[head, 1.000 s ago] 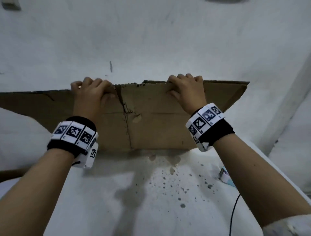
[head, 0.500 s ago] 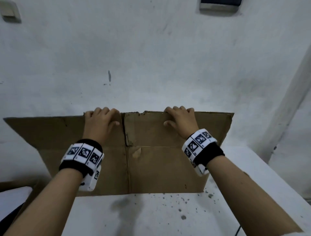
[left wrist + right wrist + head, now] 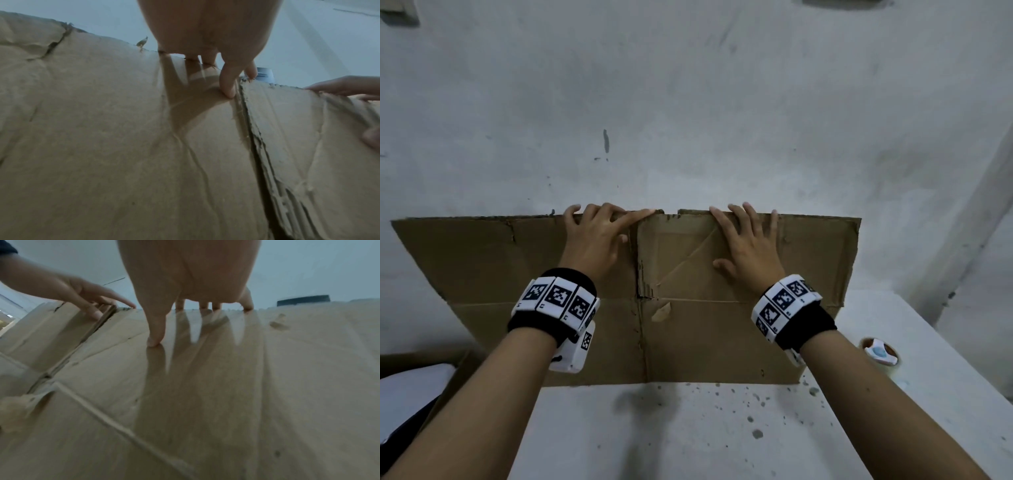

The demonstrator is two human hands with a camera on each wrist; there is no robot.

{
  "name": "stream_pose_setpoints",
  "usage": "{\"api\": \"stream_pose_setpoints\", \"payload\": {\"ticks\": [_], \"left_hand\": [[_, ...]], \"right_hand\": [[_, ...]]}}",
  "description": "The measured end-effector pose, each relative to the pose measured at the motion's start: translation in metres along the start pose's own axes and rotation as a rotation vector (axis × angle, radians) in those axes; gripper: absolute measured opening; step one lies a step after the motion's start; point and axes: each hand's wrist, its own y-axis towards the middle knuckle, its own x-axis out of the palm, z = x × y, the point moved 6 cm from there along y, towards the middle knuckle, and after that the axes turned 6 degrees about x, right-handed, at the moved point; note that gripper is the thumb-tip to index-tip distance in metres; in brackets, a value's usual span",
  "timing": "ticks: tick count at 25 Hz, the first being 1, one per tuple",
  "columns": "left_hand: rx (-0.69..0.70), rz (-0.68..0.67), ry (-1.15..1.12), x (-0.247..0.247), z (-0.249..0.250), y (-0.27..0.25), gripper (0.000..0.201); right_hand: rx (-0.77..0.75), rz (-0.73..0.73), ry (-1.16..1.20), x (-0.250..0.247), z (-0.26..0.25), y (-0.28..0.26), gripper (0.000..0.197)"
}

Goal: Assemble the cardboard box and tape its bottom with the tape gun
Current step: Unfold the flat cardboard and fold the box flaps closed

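A flattened brown cardboard box (image 3: 705, 335) stands on its long edge on the white table (image 3: 688, 431) and leans against the wall. A slit between two upper flaps runs down its middle. My left hand (image 3: 602, 233) lies on the left flap at the top edge, fingers spread and reaching past the edge, thumb (image 3: 228, 87) pressed beside the slit. My right hand (image 3: 739, 240) lies flat on the right flap, fingers straight to the top edge, thumb (image 3: 156, 337) on the face. A tape gun (image 3: 878, 354) with a brown roll sits on the table to the right.
The grey wall (image 3: 688, 102) stands directly behind the cardboard. At lower left there is another cardboard piece (image 3: 453, 380) with something white (image 3: 410, 387) beside it. The speckled table surface in front of the box is bare up to my forearms.
The cardboard came down from above the table and now stands on it. Both hands went from curled over the top edge to fingers straightened and spread on the flaps.
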Motion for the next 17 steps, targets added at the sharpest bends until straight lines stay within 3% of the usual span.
{"api": "stream_pose_setpoints", "payload": {"ticks": [6, 11, 14, 17], "left_hand": [[-0.016, 0.053, -0.018, 0.004, 0.001, 0.003, 0.058], [-0.036, -0.021, -0.034, 0.008, -0.007, 0.011, 0.057], [-0.043, 0.009, -0.052, 0.008, -0.008, 0.012, 0.053], [-0.040, 0.045, -0.107, 0.008, -0.011, 0.010, 0.049]], "right_hand": [[0.017, 0.137, -0.075, 0.006, -0.008, -0.001, 0.097], [-0.008, 0.246, -0.080, 0.001, -0.011, -0.007, 0.099], [-0.038, 0.357, -0.026, -0.007, -0.017, -0.015, 0.089], [-0.131, 0.526, 0.011, -0.015, -0.023, -0.045, 0.059]]}}
